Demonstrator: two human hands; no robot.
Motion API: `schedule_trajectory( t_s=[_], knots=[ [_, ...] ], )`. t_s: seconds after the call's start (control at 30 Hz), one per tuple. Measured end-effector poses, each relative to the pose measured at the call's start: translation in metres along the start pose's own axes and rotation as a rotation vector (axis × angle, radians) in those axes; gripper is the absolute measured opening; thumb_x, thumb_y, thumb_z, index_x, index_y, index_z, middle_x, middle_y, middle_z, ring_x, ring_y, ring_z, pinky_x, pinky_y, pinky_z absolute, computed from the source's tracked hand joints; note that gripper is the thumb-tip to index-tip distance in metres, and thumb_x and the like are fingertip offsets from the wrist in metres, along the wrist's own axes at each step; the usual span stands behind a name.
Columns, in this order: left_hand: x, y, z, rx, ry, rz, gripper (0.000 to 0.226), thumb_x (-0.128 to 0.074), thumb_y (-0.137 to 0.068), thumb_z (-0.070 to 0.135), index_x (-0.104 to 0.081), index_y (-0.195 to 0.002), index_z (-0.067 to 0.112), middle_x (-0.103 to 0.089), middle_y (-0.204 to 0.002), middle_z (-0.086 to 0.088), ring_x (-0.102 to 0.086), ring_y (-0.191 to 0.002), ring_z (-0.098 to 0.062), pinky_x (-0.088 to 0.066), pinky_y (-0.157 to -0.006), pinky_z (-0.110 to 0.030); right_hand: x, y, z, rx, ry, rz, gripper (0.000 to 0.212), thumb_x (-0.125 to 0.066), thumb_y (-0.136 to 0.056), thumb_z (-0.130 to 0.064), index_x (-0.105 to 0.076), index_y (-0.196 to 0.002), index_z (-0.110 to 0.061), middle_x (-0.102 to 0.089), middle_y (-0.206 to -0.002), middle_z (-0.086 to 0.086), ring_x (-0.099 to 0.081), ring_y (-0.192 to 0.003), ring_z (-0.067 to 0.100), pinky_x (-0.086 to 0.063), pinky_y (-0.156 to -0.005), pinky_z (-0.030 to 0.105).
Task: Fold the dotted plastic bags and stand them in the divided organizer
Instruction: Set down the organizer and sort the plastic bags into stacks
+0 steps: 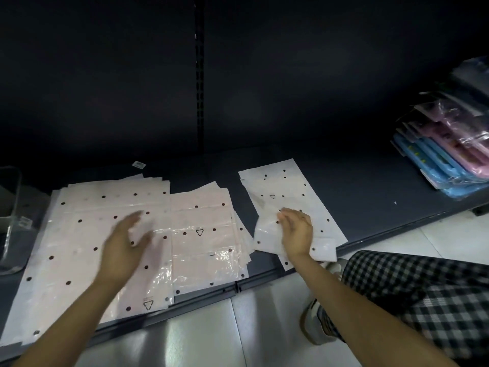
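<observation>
A large stack of pale pink dotted plastic bags (87, 234) lies flat on the dark shelf at the left, with a smaller stack (203, 234) beside it. A single white dotted bag (280, 186) lies to the right, its near part folded up. My right hand (296, 231) grips that folded part of the white bag. My left hand (127, 242), blurred and with fingers spread, hovers over the large stack and holds nothing. The clear organizer (10, 213) stands at the far left edge, only partly in view.
The dark shelf (370, 197) has a black back panel with a slotted upright. Packaged pink and blue items (447, 154) are piled at the right. A small label (139, 164) lies behind the stacks. A checked trouser leg (412, 295) and white floor tiles are below.
</observation>
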State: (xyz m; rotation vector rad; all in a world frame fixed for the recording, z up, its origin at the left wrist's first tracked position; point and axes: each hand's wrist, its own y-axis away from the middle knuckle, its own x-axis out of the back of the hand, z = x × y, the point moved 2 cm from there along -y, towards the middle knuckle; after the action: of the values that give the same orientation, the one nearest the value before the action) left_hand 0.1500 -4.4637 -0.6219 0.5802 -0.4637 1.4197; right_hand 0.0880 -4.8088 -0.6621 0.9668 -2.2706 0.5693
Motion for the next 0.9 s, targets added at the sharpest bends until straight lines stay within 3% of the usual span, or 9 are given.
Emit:
schedule_trajectory(
  t_s=[0.1,0.17,0.23,0.3,0.4,0.53,0.6,0.7,0.9],
  knots=[
    [-0.036,0.019,0.051,0.112,0.338,-0.366,0.053,-0.058,-0.089,0.033,-0.042,-0.138,0.023,-0.048,-0.132,0.007,-0.045,-0.12,-0.013,-0.034,-0.098,-0.029,-0.021,0.023,-0.054,0.045,-0.337,-0.149,0.018,-0.066,-0.085,-0.008,-0.072,-0.102,-0.007,-0.059,-0.094,-0.012,-0.059,-0.102,0.025,-0.051,-0.091,0.036],
    [-0.051,0.025,0.068,0.185,0.459,-0.459,0.063,-0.057,-0.082,0.048,-0.043,-0.138,0.023,-0.051,-0.131,0.007,-0.049,-0.12,-0.013,-0.037,-0.103,-0.033,-0.037,0.045,-0.088,0.118,-0.444,-0.314,0.019,-0.066,-0.085,-0.01,-0.073,-0.102,-0.012,-0.06,-0.093,-0.019,-0.059,-0.102,0.02,-0.053,-0.088,0.039],
    [-0.053,0.022,0.072,0.213,0.492,-0.427,0.067,-0.066,-0.079,0.05,-0.05,-0.13,0.01,-0.06,-0.125,-0.006,-0.056,-0.115,-0.025,-0.043,-0.101,-0.042,-0.05,0.062,-0.112,0.269,-0.416,-0.508,0.026,-0.058,-0.085,-0.012,-0.07,-0.108,-0.018,-0.063,-0.102,-0.023,-0.057,-0.108,0.012,-0.05,-0.094,0.031],
    [-0.045,0.012,0.066,0.178,0.471,-0.309,0.041,-0.071,-0.082,0.029,-0.061,-0.112,0.002,-0.068,-0.104,-0.01,-0.063,-0.102,-0.031,-0.052,-0.081,-0.037,-0.049,0.065,-0.117,0.392,-0.366,-0.605,0.031,-0.055,-0.087,-0.014,-0.066,-0.115,-0.021,-0.062,-0.118,-0.016,-0.052,-0.115,0.006,-0.042,-0.098,0.016],
    [-0.016,-0.009,0.042,0.23,0.443,-0.137,0.025,-0.069,-0.082,0.012,-0.063,-0.106,0.004,-0.069,-0.093,-0.006,-0.066,-0.091,-0.03,-0.049,-0.059,-0.029,-0.035,0.034,-0.083,0.277,-0.134,-0.467,0.038,-0.055,-0.093,-0.029,-0.054,-0.131,-0.021,-0.049,-0.14,-0.003,-0.041,-0.13,0.01,-0.033,-0.109,0.024],
    [0.034,-0.022,-0.025,0.346,0.097,0.039,0.056,-0.072,-0.081,0.021,-0.045,-0.129,0.011,-0.06,-0.116,-0.011,-0.056,-0.107,-0.036,-0.049,-0.077,-0.043,-0.003,0.003,0.015,0.016,0.619,-0.487,0.074,-0.039,-0.092,-0.058,-0.015,-0.151,-0.021,-0.007,-0.159,0.004,-0.008,-0.145,0.025,-0.012,-0.117,0.038],
    [0.056,-0.014,-0.064,0.456,-0.05,0.115,0.065,-0.075,-0.079,0.024,-0.042,-0.132,0.006,-0.056,-0.124,-0.019,-0.052,-0.113,-0.04,-0.045,-0.089,-0.047,0.005,0.003,0.04,0.046,0.604,-0.361,0.06,-0.048,-0.092,-0.048,-0.038,-0.143,-0.017,-0.03,-0.152,0.011,-0.027,-0.137,0.033,-0.025,-0.109,0.039],
    [0.079,0.004,-0.105,0.586,-0.065,0.177,0.064,-0.075,-0.078,0.025,-0.044,-0.128,0.002,-0.055,-0.126,-0.024,-0.051,-0.115,-0.044,-0.042,-0.09,-0.047,0.007,0.004,0.042,0.115,0.453,-0.126,0.02,-0.065,-0.087,-0.019,-0.07,-0.102,-0.007,-0.061,-0.113,0.019,-0.052,-0.098,0.041,-0.041,-0.083,0.043],
    [0.084,0.02,-0.123,0.509,-0.284,0.102,0.08,-0.07,-0.081,0.036,-0.027,-0.145,0.015,-0.036,-0.144,-0.018,-0.029,-0.132,-0.04,-0.03,-0.106,-0.049,-0.008,0.005,-0.018,-0.001,0.222,-0.086,0.012,-0.05,-0.094,-0.005,-0.058,-0.094,0.003,-0.059,-0.098,0.025,-0.054,-0.089,0.039,-0.042,-0.071,0.04]
  ],
)
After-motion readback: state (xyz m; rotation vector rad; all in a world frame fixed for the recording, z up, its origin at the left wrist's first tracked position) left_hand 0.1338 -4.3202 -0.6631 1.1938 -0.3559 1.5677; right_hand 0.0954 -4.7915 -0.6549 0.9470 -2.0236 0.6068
